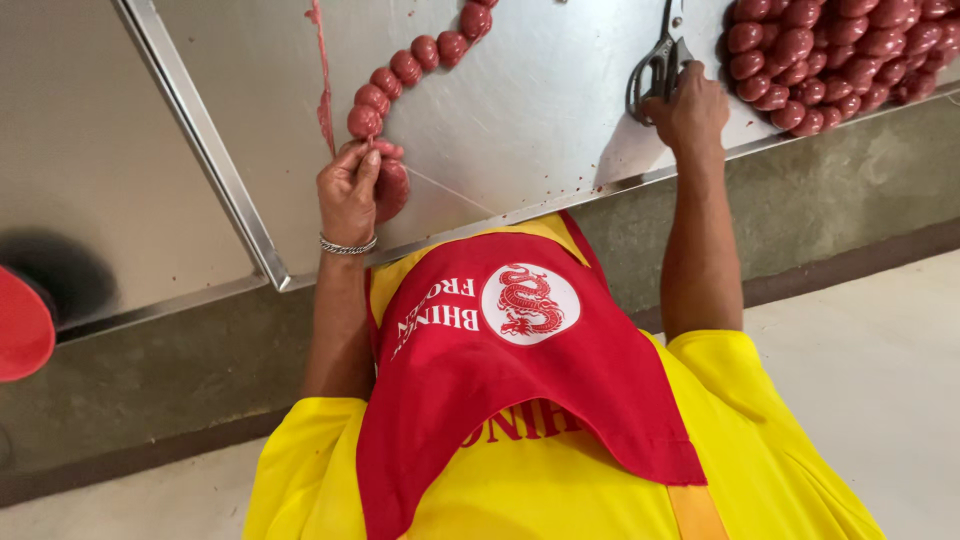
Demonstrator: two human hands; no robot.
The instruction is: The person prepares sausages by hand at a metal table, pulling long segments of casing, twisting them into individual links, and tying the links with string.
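- Right now your left hand (348, 190) is pinching the end of a chain of round red sausage links (405, 68), fingers closed together on the link nearest you, with the thumb and fingertips meeting at the twist just below the next ball.
- One darker link (392, 188) is sitting against the palm side of that hand, partly hidden by your fingers, so you cannot tell whether it is gripped or only lying beside them.
- That chain is curving away from your left hand across the steel table (520, 110), running up toward the far edge of the view.
- A thin strip of reddish casing (322, 80) is lying on the steel just beside the chain, running from the top of the view down toward your left hand.
- Your right hand (690, 108) is closing around the handles of a pair of metal scissors (655, 62), clamped on them, blades pointing away from you and reaching out of the top of the view.
- A heap of cut red sausage balls (840, 50) is lying on the table just beside your right hand, on its outer side.
- You are wearing a metal bracelet (348, 245) on the left wrist, a yellow shirt (780, 440) and a red apron (500, 370) with a round dragon emblem.
- A red, rounded object (22, 328) is showing at the far left edge, well apart from both hands.
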